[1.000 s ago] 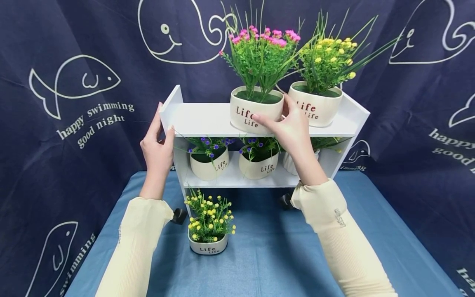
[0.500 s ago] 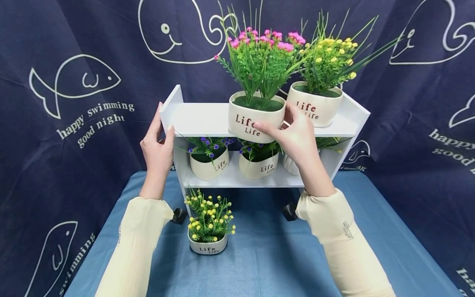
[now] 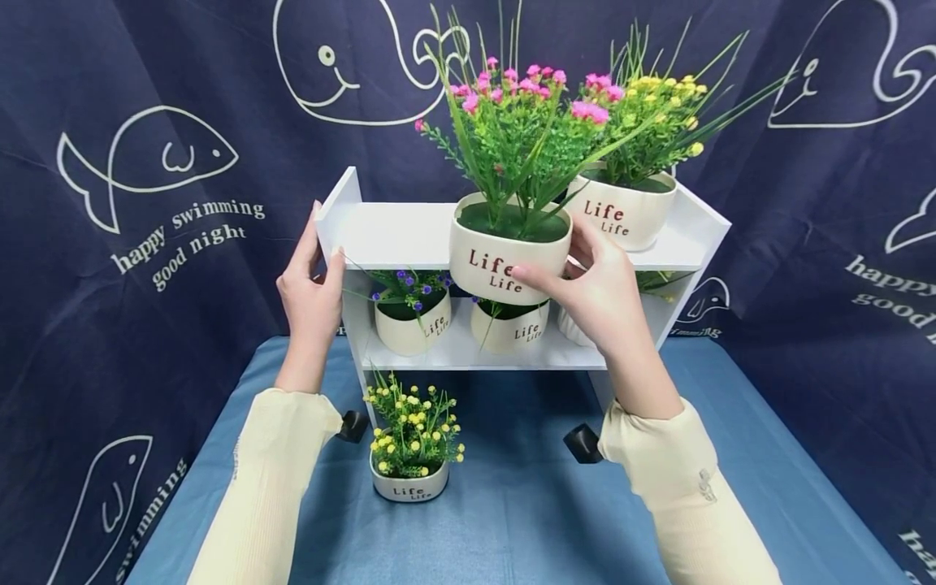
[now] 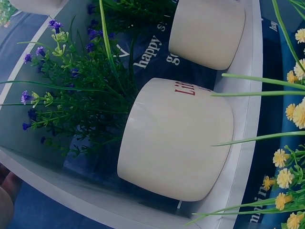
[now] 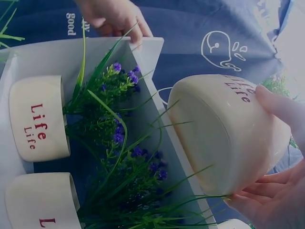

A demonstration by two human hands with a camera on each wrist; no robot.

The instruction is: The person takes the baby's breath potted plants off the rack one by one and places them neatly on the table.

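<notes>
My right hand (image 3: 603,292) holds a cream "Life" flowerpot (image 3: 475,256) with pink flowers and long grass blades, thumb on its front and fingers behind its right side. In the head view the pot overlaps the front edge of the white two-tier shelf's top board (image 3: 402,231). The right wrist view shows the pot's bare underside (image 5: 200,138), tilted and apart from the board. My left hand (image 3: 310,305) grips the shelf's left side panel (image 3: 338,211), thumb at the front edge and fingers along the outside.
A yellow-flowered pot (image 3: 625,211) stands at the top board's right end. Below are two purple-flowered pots (image 3: 413,329) and a partly hidden ribbed white pot (image 3: 574,325). Another yellow-flowered pot (image 3: 411,487) stands on the blue cloth (image 3: 504,520) by the shelf's left leg.
My right hand has brought the pink-flowered pot off the top board, forward and down toward me, with a slight shift right. My left hand has stayed on the side panel.
</notes>
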